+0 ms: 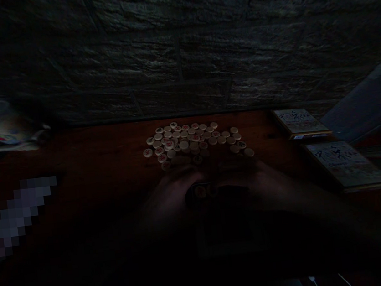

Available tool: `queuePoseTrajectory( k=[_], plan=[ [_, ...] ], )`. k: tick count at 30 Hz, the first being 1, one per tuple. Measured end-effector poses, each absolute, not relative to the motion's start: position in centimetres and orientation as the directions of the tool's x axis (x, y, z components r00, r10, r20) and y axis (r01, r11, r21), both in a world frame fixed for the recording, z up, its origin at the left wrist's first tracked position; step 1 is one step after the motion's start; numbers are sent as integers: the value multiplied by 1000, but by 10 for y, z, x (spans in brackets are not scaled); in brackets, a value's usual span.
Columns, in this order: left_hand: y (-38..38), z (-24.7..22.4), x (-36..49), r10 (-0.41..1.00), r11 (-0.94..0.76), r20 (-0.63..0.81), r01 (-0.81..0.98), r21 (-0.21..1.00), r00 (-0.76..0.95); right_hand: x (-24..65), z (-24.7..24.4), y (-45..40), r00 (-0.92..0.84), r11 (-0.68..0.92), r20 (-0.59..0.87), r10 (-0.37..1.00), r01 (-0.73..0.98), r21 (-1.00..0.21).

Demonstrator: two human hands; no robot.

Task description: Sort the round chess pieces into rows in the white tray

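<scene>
Many round wooden pieces [184, 146], some with red or black characters, lie spread on the brown wooden table [108, 147], a few resting on others. My left hand [181, 183] is at the near edge of the pieces, dim and blurred. To its right is my right hand [258, 176], also blurred, with its fingers turned inward. Between the hands a piece with a red mark [200, 191] shows near a dark shape. Whether either hand grips anything is too dark to make out.
Two flat boxes with printed lids, one farther back [300, 120] and one nearer [349, 159], lie on the right. A clear cup with a straw [0, 121] stands at the far left. Behind the table rises a stone-block wall [153, 60]. A pixelated patch covers something at left.
</scene>
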State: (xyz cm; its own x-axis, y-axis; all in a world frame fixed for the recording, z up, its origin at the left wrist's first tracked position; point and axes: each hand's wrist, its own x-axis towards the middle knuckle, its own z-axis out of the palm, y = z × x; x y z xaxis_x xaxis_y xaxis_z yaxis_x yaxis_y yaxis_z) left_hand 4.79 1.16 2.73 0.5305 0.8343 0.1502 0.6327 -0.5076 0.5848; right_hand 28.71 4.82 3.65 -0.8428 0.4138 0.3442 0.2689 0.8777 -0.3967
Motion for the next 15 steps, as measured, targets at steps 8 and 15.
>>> queuePoseTrajectory(
  k=[8,15],
  plan=[
    [13,33,43,823,-555,269,608,568,501,293,37,51,-663,808,491,565,325,-491],
    [38,39,19,853,-498,416,734,462,316,306,30,75,-353,643,540,764,483,-594]
  ],
)
